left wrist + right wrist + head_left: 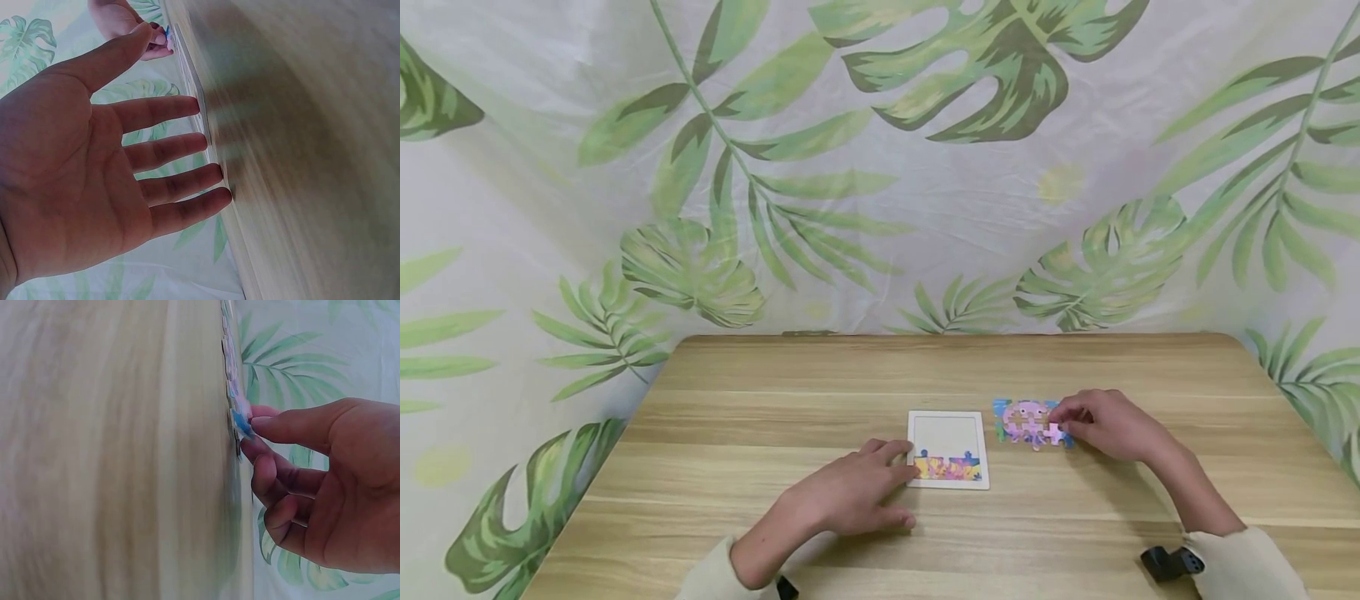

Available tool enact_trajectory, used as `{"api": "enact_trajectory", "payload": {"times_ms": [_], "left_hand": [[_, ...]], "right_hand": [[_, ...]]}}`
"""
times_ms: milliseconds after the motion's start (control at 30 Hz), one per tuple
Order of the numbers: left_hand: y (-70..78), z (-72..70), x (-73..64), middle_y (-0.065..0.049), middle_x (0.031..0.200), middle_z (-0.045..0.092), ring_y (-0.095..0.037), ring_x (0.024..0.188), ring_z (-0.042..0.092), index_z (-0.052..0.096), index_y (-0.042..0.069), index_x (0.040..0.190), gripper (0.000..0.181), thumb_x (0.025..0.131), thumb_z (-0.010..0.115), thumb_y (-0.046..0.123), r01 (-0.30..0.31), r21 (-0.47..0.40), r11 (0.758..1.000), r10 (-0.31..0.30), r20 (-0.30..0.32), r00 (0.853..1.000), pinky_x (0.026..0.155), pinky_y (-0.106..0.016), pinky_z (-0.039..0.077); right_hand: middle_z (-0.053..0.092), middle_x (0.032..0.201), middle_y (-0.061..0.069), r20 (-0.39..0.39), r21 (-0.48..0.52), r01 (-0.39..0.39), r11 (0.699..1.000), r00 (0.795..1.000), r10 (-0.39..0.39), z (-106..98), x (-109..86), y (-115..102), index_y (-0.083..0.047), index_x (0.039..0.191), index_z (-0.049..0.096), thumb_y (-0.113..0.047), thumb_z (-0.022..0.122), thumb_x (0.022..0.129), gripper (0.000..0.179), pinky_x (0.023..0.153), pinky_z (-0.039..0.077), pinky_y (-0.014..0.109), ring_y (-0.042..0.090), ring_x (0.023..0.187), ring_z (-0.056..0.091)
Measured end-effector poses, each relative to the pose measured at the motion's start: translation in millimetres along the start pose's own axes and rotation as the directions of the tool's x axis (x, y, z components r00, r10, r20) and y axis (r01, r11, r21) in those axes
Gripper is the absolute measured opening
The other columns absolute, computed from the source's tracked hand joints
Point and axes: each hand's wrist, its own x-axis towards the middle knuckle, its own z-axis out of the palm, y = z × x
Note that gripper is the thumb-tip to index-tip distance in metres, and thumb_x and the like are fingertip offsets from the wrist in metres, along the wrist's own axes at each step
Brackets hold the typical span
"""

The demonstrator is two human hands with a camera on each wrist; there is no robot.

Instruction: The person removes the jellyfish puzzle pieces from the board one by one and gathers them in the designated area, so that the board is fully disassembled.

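A white-rimmed puzzle tray (947,432) lies mid-table, its lower part filled with a row of yellow, pink and blue puzzle pieces (951,469). My left hand (850,492) has its fingers stretched out, with fingertips at the tray's left edge. To the right of the tray is a loose group of pink and blue jigsaw pieces (1022,414) forming a pink creature with eyes. At that group's right end, my right hand (1108,425) pinches a pink and blue puzzle piece (242,423) between thumb and fingers, its other fingers curled.
The wooden table (737,417) ends at the back against a hanging cloth (970,217) printed with green leaves. Black straps with a small device (1172,564) sit by the right sleeve.
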Motion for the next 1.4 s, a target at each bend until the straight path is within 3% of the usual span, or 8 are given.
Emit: {"api": "enact_trajectory", "payload": {"times_ms": [333,967,1400], "left_hand": [[0.2,-0.5,-0.4,-0.007,0.17,0.042,-0.032,0.154,0.044,0.061,0.021,0.153,0.062,0.101,0.071,0.053,0.002,-0.006,1.0,-0.002,0.003,1.0,0.117,-0.054,0.051],[-0.6,-0.6,1.1,-0.008,0.169,0.043,-0.033,0.154,0.044,0.062,0.019,0.152,0.062,0.101,0.072,0.053,-0.012,0.002,1.0,0.012,0.007,1.0,0.115,-0.054,0.052],[0.9,-1.2,0.1,-0.008,0.17,0.043,-0.033,0.154,0.044,0.062,0.019,0.152,0.062,0.101,0.072,0.052,-0.009,-0.004,1.0,0.009,0.009,1.0,0.114,-0.056,0.052]], "right_hand": [[0.073,0.099,0.0,0.018,0.036,-0.041,0.999,0.999,0.041,2.5,-1.7,-3.1,-0.008,0.111,0.078,0.001,0.076,0.089,0.024,0.073,0.054,0.026,0.012,0.088,0.063],[0.074,0.102,0.002,0.0,0.028,-0.055,0.998,0.998,0.055,2.0,-2.1,-5.1,-0.008,0.114,0.077,0.0,0.076,0.091,0.024,0.07,0.053,0.026,0.011,0.086,0.064],[0.073,0.098,-0.002,0.027,0.049,0.009,0.999,1.0,-0.01,19.0,21.6,-52.2,-0.007,0.115,0.078,-0.009,0.078,0.094,0.021,0.078,0.055,0.028,0.011,0.089,0.063]]}}
